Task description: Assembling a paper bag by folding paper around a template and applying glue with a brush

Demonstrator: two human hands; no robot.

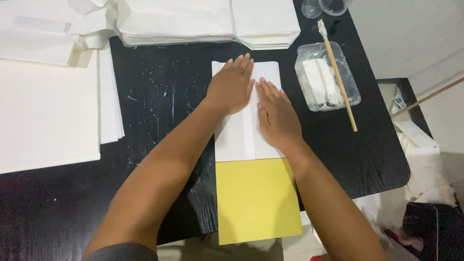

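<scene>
A folded white paper sheet lies on a black table, wrapped over the far part of a yellow card that sticks out toward me past the table's edge. My left hand presses flat on the paper's left half, fingers together and pointing away. My right hand lies flat on the right flap, just beside the left hand. Both palms rest on the paper and grip nothing.
Stacks of white paper cover the left side, with more piles along the far edge. A clear plastic tub of white paste with a wooden-handled brush across it stands to the right. Clear cups sit behind it.
</scene>
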